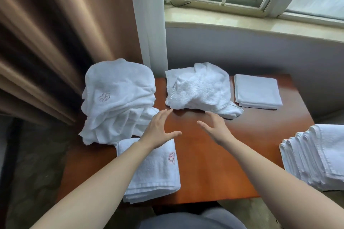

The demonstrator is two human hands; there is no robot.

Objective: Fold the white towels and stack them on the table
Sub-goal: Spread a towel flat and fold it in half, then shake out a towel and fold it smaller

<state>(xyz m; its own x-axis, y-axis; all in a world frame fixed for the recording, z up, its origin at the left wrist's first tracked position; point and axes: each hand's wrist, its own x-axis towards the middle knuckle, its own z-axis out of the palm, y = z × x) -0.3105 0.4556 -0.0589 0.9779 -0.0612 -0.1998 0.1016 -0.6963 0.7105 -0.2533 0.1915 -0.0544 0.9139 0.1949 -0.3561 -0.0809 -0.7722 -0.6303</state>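
Note:
A crumpled white towel (199, 87) lies at the far middle of the brown table (214, 163). My left hand (160, 130) and my right hand (216, 128) hover open just in front of it, fingers spread, holding nothing. A tall heap of unfolded white towels (117, 100) with a pale embroidered mark sits at the table's left edge. A folded towel with a pink mark (152, 169) lies under my left forearm. A small flat folded towel (257, 91) rests at the far right. A stack of folded towels (316, 156) stands at the right edge.
Brown curtains (46, 42) hang on the left, with a white sheer curtain (149, 24) beside them. A windowsill (251, 26) and grey wall run behind the table. My grey-clad lap (186, 219) is at the bottom.

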